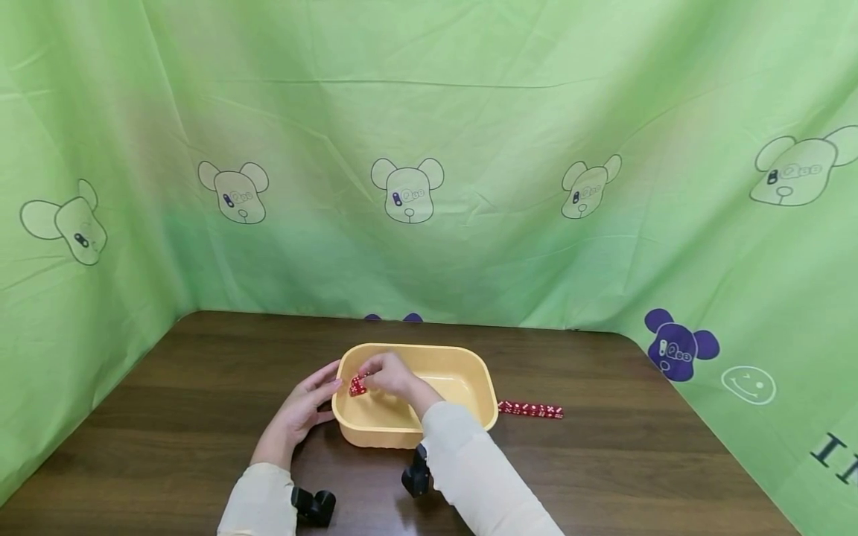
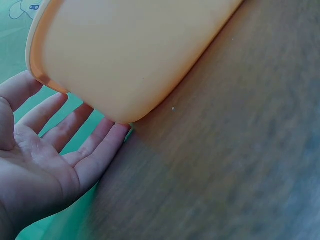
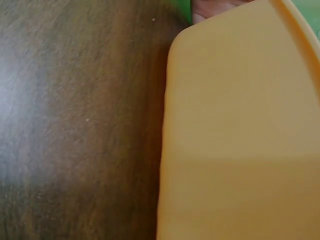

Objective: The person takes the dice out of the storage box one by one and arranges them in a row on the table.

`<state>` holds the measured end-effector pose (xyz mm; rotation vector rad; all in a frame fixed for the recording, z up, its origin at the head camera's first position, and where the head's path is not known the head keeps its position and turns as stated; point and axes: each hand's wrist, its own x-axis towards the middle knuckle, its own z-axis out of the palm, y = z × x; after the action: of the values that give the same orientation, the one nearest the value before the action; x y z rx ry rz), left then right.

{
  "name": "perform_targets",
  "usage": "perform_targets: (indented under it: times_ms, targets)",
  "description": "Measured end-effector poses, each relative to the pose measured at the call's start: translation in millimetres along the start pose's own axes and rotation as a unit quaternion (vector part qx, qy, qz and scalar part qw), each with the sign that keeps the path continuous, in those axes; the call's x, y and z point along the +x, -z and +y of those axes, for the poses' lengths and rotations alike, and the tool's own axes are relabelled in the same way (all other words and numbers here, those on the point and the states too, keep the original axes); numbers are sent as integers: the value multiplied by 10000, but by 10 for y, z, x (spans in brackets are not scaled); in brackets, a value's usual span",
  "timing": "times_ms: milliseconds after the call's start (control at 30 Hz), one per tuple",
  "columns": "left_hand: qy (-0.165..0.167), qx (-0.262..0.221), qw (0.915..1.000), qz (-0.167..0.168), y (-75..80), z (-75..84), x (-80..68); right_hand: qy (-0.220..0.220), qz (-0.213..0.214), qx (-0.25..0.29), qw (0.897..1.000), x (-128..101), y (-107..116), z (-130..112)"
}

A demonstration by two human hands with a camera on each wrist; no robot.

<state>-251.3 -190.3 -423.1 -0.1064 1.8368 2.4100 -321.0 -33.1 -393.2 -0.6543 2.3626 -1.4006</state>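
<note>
While the left hand (image 1: 304, 406) lies flat with straight fingers against the yellow tub's (image 1: 462, 359) left wall, seemingly to steady it on the bench (image 1: 603, 461), the right hand (image 1: 392, 378) pinches red dice (image 1: 357, 386) over the tub's left rim. More dice (image 1: 531, 409) line up right of centre.

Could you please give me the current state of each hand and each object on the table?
Left hand: open, straight fingers against the tub's left outer wall.
Right hand: over the tub, pinching red dice.
Red dice in hand: held above the tub's left inner side.
Yellow plastic tub: upright on the table; visible floor bare.
Row of red dice: lying in a line on the table, right of the tub.
Wooden table: bearing the tub and dice.
</note>
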Motion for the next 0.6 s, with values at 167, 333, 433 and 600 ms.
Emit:
perform_targets:
  times_ms: [167, 333, 433, 600]
  targets:
    - [3, -4, 10000, 55, 9, -13, 12, -213, -39, 73, 9997, -1, -38, 33]
    - [8, -19, 10000, 98, 14, -19, 24, -274, -76, 105, 9995, 5, -50, 46]
    - [-3, 11, 10000, 94, 13, -20, 26, -250, -126, 74, 9996, 6, -48, 55]
    - [22, 12, 9999, 122, 16, -19, 26, -164, -239, 55, 9996, 10, -49, 69]
